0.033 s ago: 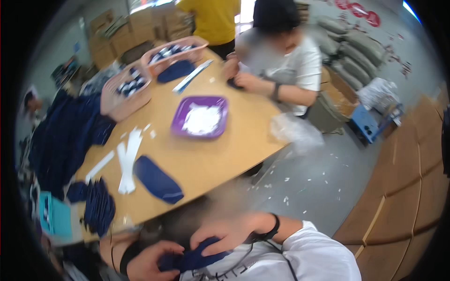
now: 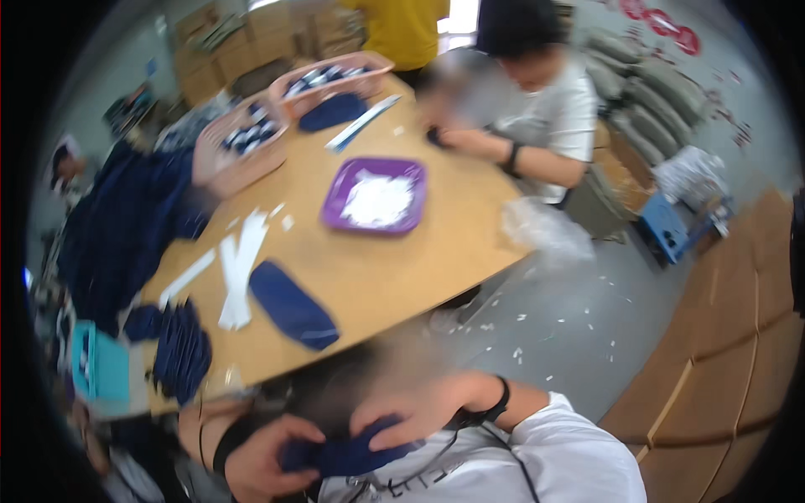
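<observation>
A piece of navy blue cloth is held low in front of my white shirt, apart from the table. My left hand wraps round its left end, thumb uppermost. My right hand grips the other end from above, its fingers bent over the fabric. Part of that hand is smeared. On the near part of the table lies a flat navy cloth piece with rounded ends. Left of it, long white strips lie crossed.
A purple tray of small white pieces stands mid-table. Two pink baskets hold navy-and-white items. Folded navy pieces and a teal bin are at the left. Across the table, a person handles something dark. Cartons stand right.
The table and its things sit slightly higher and further right in the picture. Both my hands keep hold of the navy cloth, which looks a little more drawn out between them.
</observation>
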A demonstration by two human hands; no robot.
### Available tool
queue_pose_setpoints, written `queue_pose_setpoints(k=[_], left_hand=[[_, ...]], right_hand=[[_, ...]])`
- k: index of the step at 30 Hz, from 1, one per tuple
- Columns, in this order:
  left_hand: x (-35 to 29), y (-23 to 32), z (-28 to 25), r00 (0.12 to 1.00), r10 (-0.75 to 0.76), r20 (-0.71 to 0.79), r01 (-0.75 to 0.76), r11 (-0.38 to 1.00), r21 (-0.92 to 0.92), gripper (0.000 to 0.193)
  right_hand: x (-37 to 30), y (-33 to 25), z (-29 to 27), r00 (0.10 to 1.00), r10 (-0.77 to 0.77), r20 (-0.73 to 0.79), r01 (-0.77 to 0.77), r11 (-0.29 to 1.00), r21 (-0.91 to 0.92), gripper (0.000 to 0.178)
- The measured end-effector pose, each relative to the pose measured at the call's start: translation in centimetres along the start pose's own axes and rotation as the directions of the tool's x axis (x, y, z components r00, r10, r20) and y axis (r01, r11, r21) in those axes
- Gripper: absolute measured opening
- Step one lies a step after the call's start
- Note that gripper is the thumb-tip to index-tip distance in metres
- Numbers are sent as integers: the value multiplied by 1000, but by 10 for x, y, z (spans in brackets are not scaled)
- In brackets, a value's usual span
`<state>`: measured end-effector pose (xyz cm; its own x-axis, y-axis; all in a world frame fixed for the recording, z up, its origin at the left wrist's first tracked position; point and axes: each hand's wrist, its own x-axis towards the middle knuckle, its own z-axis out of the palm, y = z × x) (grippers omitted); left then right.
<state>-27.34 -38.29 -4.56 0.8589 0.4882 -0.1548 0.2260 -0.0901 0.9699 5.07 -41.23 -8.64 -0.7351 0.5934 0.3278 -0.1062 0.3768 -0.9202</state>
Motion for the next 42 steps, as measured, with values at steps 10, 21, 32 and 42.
queue_pose_setpoints(k=[10, 21, 32, 42], left_hand=[[-1, -2, -20, 786, -112, -608, 291, 935, 205, 55], [155, 1, -150, 703, 290, -649, 327, 679, 658, 29], [173, -57, -157, 758, 352, -550, 332, 517, 789, 14], [182, -56, -164, 713, 270, -647, 409, 590, 697, 15]], right_hand=[[7, 42, 20, 894, 393, -214, -381, 920, 96, 22], [81, 42, -39, 736, 467, -490, -336, 880, 335, 33], [73, 38, -38, 713, 554, -430, -506, 831, 232, 31], [67, 20, -31, 759, 462, -460, -449, 882, 144, 39]])
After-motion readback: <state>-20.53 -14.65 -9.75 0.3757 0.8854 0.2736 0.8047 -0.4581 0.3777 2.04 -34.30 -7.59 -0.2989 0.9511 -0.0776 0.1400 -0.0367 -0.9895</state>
